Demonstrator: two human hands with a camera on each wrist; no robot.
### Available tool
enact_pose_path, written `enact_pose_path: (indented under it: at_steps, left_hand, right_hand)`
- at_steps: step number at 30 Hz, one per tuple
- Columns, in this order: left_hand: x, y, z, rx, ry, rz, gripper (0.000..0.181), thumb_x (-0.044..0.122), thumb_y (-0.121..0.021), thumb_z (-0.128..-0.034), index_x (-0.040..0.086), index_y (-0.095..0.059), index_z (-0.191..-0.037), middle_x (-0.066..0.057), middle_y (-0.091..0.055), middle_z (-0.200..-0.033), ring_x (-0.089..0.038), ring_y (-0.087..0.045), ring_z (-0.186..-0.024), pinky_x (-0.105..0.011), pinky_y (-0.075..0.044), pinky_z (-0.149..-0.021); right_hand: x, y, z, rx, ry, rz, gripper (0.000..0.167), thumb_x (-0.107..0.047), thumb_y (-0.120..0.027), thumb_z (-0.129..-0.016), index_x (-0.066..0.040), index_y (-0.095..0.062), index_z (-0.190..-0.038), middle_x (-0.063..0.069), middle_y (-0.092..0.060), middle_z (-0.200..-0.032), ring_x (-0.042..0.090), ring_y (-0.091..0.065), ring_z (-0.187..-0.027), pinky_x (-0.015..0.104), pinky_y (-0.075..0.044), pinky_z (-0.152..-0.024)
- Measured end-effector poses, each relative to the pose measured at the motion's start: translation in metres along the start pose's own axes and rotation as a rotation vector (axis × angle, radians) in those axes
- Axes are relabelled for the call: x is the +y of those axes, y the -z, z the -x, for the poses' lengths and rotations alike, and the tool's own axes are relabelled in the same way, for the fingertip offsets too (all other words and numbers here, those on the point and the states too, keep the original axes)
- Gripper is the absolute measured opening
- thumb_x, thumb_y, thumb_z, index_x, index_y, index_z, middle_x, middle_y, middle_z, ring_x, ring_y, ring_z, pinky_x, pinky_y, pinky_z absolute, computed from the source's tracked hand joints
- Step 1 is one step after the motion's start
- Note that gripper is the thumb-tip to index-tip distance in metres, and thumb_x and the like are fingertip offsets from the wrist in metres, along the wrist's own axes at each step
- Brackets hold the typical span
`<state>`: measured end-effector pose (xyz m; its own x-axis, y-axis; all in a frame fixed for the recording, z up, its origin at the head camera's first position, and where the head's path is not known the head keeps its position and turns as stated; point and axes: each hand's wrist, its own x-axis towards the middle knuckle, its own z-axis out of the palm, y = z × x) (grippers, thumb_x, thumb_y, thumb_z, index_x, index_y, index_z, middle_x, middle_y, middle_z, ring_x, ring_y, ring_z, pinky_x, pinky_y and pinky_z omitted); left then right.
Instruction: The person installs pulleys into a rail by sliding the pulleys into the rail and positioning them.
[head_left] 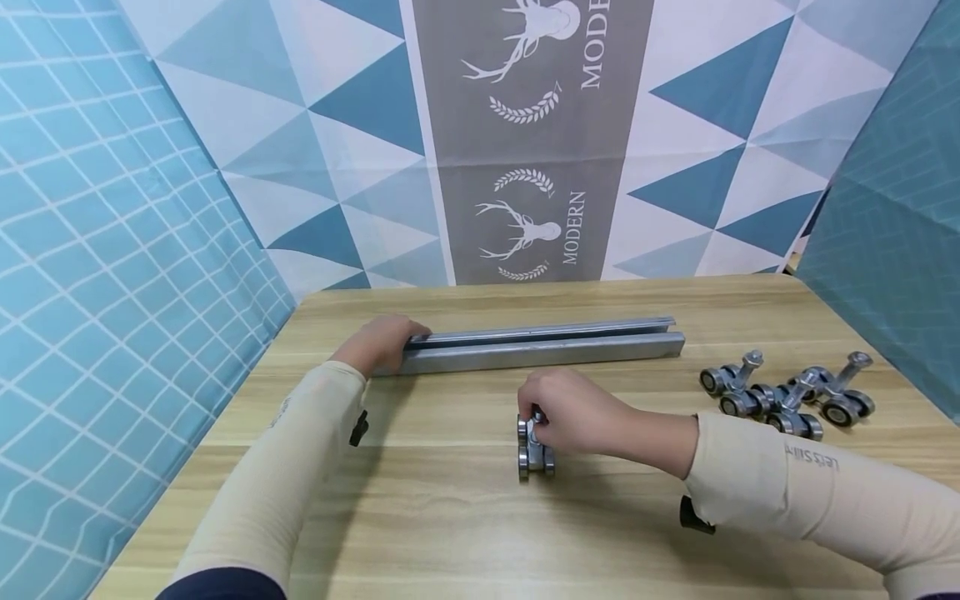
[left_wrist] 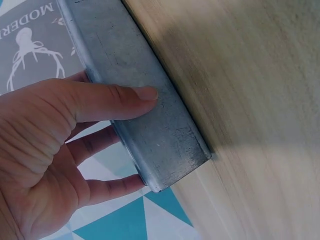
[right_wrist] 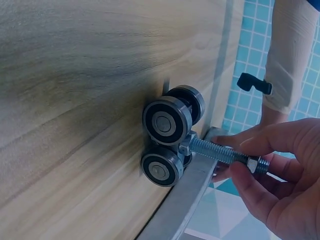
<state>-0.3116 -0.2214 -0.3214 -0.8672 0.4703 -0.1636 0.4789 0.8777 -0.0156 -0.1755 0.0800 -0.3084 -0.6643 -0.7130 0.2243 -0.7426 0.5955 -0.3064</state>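
A grey metal channel rail lies across the back of the table, its slot facing up. My left hand grips the rail's left end; in the left wrist view the thumb lies on its side wall and the fingers reach round the far side. Nearer the front, my right hand holds a roller trolley by its upright bolt. The right wrist view shows thumb and fingers pinching the threaded bolt near its nut, while the wheels stand on the wooden surface.
Several more roller trolleys lie in a cluster on the right of the wooden table. A patterned cloth hangs behind the table, with a blue grid cloth on the left and a teal cloth on the right.
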Motion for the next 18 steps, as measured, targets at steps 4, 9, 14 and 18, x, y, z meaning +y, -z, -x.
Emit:
enact_pose_path:
  at_steps: [4, 9, 14, 18]
  left_hand:
    - [0.001, 0.001, -0.001, 0.017, -0.015, -0.040, 0.068, -0.019, -0.060, -0.0726, 0.011, -0.061, -0.134, -0.011, -0.064, -0.124, -0.032, -0.059, -0.113, -0.048, -0.044, -0.099]
    - [0.003, 0.002, -0.002, 0.030, -0.002, -0.065, 0.067, -0.017, -0.060, -0.0732, 0.015, -0.062, -0.133, -0.009, -0.065, -0.122, -0.031, -0.061, -0.110, -0.048, -0.047, -0.096]
    - [0.003, 0.002, 0.000, 0.026, 0.018, -0.054, 0.068, -0.018, -0.059, -0.0734, 0.014, -0.062, -0.133, -0.011, -0.065, -0.123, -0.032, -0.060, -0.111, -0.049, -0.047, -0.094]
    - [0.002, 0.001, 0.001, 0.029, 0.026, -0.048, 0.068, -0.017, -0.060, -0.0740, 0.014, -0.061, -0.135, -0.011, -0.064, -0.124, -0.032, -0.060, -0.111, -0.049, -0.047, -0.094]
  right_hand:
    - [0.001, 0.002, -0.002, -0.032, -0.006, -0.015, 0.018, 0.008, -0.068, -0.070, -0.010, -0.067, -0.073, -0.005, -0.062, -0.074, 0.006, -0.050, -0.066, 0.021, -0.046, -0.059]
    - [0.003, 0.006, -0.002, -0.068, -0.033, -0.045, 0.017, 0.006, -0.071, -0.070, -0.011, -0.068, -0.070, -0.005, -0.061, -0.073, 0.007, -0.050, -0.066, 0.021, -0.045, -0.058]
    - [0.005, 0.011, 0.001, -0.094, -0.054, -0.054, 0.015, 0.004, -0.072, -0.070, -0.011, -0.069, -0.069, -0.007, -0.059, -0.073, 0.006, -0.051, -0.066, 0.021, -0.046, -0.058]
    - [0.010, 0.015, 0.004, -0.097, -0.070, -0.051, 0.019, 0.005, -0.071, -0.068, -0.013, -0.067, -0.066, -0.008, -0.059, -0.070, 0.005, -0.051, -0.064, 0.021, -0.046, -0.057]
